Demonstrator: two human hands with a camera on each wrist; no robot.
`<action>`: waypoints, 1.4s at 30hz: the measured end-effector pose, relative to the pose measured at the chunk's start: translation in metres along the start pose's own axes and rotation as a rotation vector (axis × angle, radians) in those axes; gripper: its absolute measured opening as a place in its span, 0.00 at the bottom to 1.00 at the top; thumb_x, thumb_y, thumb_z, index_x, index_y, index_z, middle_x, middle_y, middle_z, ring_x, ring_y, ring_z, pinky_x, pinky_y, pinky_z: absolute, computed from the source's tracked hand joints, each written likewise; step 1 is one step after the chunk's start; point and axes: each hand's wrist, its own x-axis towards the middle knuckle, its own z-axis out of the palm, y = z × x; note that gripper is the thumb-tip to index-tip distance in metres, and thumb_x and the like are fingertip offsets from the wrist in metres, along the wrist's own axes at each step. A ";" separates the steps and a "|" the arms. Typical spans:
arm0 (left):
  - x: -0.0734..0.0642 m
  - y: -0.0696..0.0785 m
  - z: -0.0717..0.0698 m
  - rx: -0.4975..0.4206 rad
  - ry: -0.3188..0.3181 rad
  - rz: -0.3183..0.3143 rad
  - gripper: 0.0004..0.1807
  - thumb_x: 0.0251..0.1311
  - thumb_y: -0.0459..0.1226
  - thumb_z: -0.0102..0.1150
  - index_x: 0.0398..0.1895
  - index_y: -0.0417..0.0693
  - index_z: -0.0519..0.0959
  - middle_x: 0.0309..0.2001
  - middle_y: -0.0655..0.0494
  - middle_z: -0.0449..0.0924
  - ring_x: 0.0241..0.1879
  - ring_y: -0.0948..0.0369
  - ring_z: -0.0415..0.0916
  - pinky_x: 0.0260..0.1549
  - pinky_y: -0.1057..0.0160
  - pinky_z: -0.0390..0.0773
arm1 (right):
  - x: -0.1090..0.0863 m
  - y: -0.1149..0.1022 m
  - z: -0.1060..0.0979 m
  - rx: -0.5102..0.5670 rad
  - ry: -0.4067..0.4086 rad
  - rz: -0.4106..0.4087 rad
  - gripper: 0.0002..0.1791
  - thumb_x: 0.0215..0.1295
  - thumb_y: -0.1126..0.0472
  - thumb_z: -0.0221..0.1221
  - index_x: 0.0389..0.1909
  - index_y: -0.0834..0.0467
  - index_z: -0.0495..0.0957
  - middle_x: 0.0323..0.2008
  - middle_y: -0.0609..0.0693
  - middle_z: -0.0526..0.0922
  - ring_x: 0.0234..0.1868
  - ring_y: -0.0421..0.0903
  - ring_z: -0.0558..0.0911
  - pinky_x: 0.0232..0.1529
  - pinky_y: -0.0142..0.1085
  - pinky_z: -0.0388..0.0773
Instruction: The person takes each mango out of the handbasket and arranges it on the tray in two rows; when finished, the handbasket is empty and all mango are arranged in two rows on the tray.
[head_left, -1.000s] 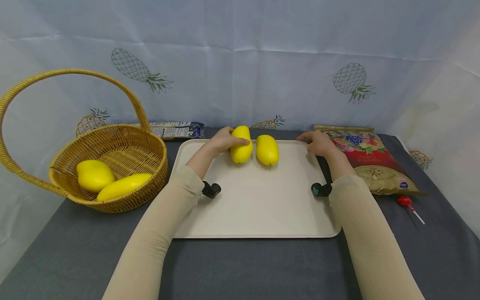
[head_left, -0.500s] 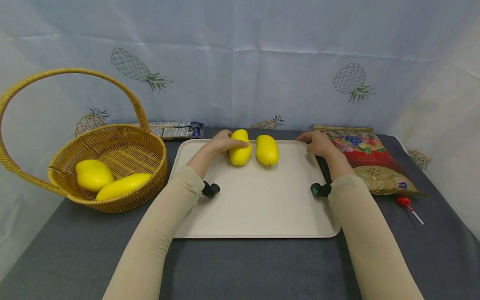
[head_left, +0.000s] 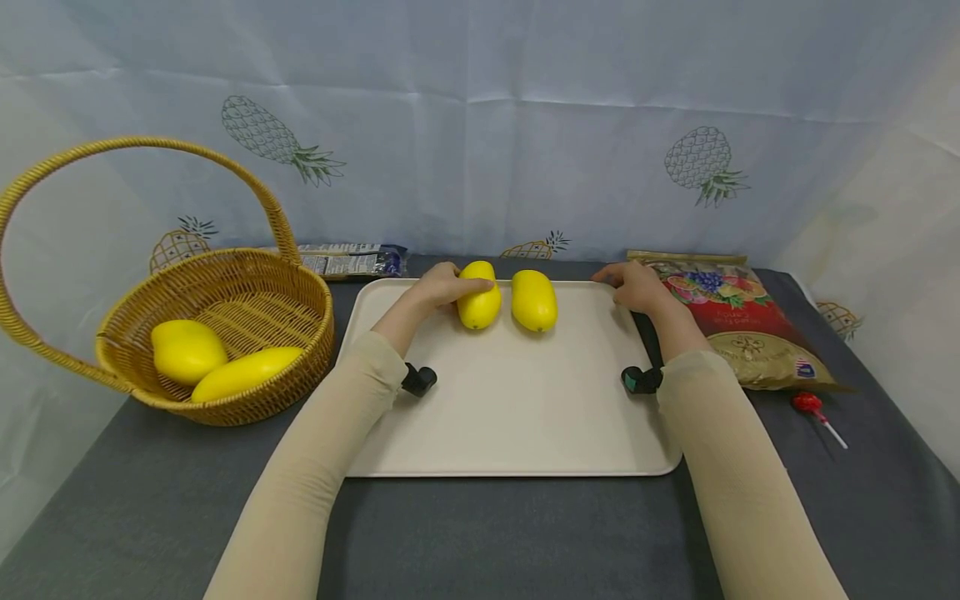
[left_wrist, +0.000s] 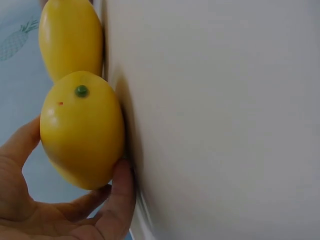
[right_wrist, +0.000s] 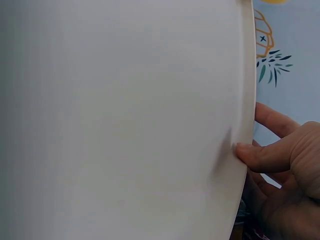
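My left hand (head_left: 438, 286) grips a smooth yellow mango (head_left: 480, 307) at the far side of the beige tray (head_left: 517, 400). In the left wrist view, thumb and fingers curl round this mango (left_wrist: 82, 130), and a small green stem nub shows on its end. A second yellow mango (head_left: 534, 300) lies just to its right on the tray. At the tray's far right corner is my right hand (head_left: 637, 287). The right wrist view shows its thumb (right_wrist: 260, 156) on the inner side of the tray rim and the fingers behind, pinching the edge.
On the left stands a wicker basket (head_left: 318, 333) with a tall handle, holding two yellow mangoes (head_left: 187, 352). A dark printed packet (head_left: 352, 260) lies behind it. To the right are a red and gold candy bag (head_left: 738, 325) and a red lollipop (head_left: 808, 403).
The gripped mango has come down slightly toward the tray and shifted a little left, along with my left hand. My right hand has stayed at the tray's corner.
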 end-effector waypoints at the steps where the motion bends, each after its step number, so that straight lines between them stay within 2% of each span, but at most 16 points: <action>1: 0.000 0.000 -0.001 0.005 -0.002 0.000 0.41 0.61 0.57 0.60 0.66 0.36 0.67 0.62 0.42 0.72 0.53 0.53 0.74 0.54 0.59 0.81 | 0.000 0.000 0.000 -0.001 0.000 -0.002 0.30 0.61 0.76 0.49 0.65 0.56 0.74 0.63 0.71 0.72 0.61 0.68 0.71 0.58 0.58 0.77; 5: 0.000 -0.002 -0.003 0.019 -0.014 0.002 0.40 0.62 0.58 0.59 0.65 0.36 0.69 0.60 0.43 0.74 0.52 0.54 0.76 0.51 0.61 0.82 | 0.000 0.000 0.000 -0.004 0.001 -0.007 0.29 0.62 0.76 0.49 0.65 0.56 0.74 0.62 0.71 0.72 0.61 0.68 0.71 0.59 0.59 0.77; 13: -0.001 0.000 -0.009 0.039 -0.036 -0.010 0.43 0.64 0.59 0.56 0.70 0.37 0.63 0.68 0.43 0.68 0.61 0.49 0.74 0.60 0.57 0.80 | 0.000 -0.001 0.001 -0.012 -0.002 -0.002 0.29 0.63 0.75 0.49 0.65 0.56 0.73 0.63 0.71 0.71 0.62 0.69 0.70 0.60 0.59 0.77; 23: -0.016 0.013 -0.023 0.007 -0.031 -0.004 0.46 0.66 0.58 0.55 0.75 0.38 0.53 0.75 0.43 0.56 0.63 0.48 0.73 0.63 0.56 0.78 | -0.001 -0.001 0.000 -0.004 -0.002 -0.005 0.30 0.62 0.76 0.48 0.65 0.56 0.73 0.63 0.71 0.71 0.61 0.69 0.72 0.59 0.58 0.77; 31: -0.034 0.024 -0.041 -0.042 -0.024 0.057 0.45 0.66 0.58 0.54 0.77 0.41 0.52 0.75 0.43 0.57 0.68 0.47 0.69 0.66 0.53 0.75 | -0.002 0.000 0.000 0.002 -0.004 -0.001 0.30 0.62 0.75 0.48 0.65 0.56 0.73 0.63 0.70 0.72 0.60 0.68 0.74 0.59 0.58 0.77; 37: -0.047 0.031 -0.053 -0.070 -0.003 0.109 0.43 0.67 0.57 0.54 0.76 0.44 0.53 0.73 0.43 0.61 0.65 0.48 0.71 0.62 0.56 0.78 | -0.002 0.001 0.001 0.005 -0.003 -0.007 0.30 0.62 0.76 0.49 0.65 0.56 0.73 0.63 0.71 0.72 0.60 0.69 0.73 0.59 0.59 0.77; 42: -0.057 0.037 -0.063 -0.072 0.019 0.153 0.42 0.68 0.56 0.52 0.77 0.45 0.53 0.74 0.45 0.59 0.64 0.49 0.72 0.63 0.54 0.77 | 0.000 0.001 0.001 0.006 0.006 -0.011 0.30 0.61 0.76 0.48 0.65 0.56 0.74 0.63 0.71 0.72 0.61 0.69 0.73 0.60 0.59 0.77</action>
